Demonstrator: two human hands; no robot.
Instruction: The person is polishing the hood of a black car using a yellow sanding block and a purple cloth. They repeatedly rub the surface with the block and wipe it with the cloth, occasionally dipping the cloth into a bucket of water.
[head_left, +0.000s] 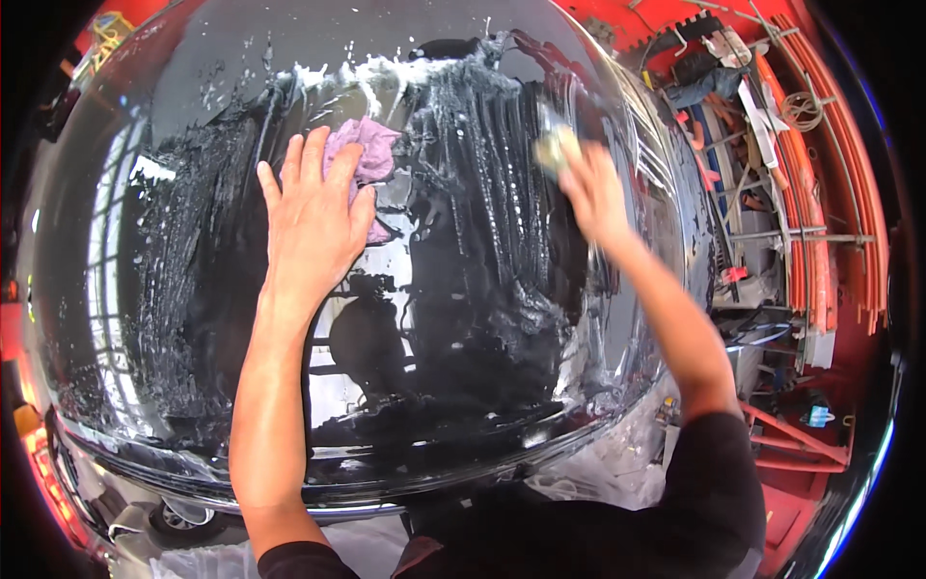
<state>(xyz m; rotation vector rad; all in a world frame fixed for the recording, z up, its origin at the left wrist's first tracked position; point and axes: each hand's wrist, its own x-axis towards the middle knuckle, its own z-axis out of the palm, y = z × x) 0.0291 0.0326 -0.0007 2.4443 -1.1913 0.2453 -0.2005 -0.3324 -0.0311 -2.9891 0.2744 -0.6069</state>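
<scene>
A glossy black curved panel (pixel 463 347), probably part of a car, is wet and streaked with whitish foam. On its left part, my left hand (pixel 313 217) presses down over a crumpled purple cloth (pixel 365 150). Thumb and index finger bend over the cloth, while the other fingers stretch out beyond it. My right hand (pixel 593 188), blurred by motion, is closed around a pale yellowish pad (pixel 557 150) at the panel's right side. The pad's exact kind is too smeared to make out.
Orange-red pipes (pixel 805 193) lie along a rack at the right, beside assorted tools and parts. Red metal framework (pixel 796 439) stands at lower right. Clear plastic sheeting (pixel 598 478) lies below the panel's near edge. A vehicle wheel (pixel 183 516) shows at lower left.
</scene>
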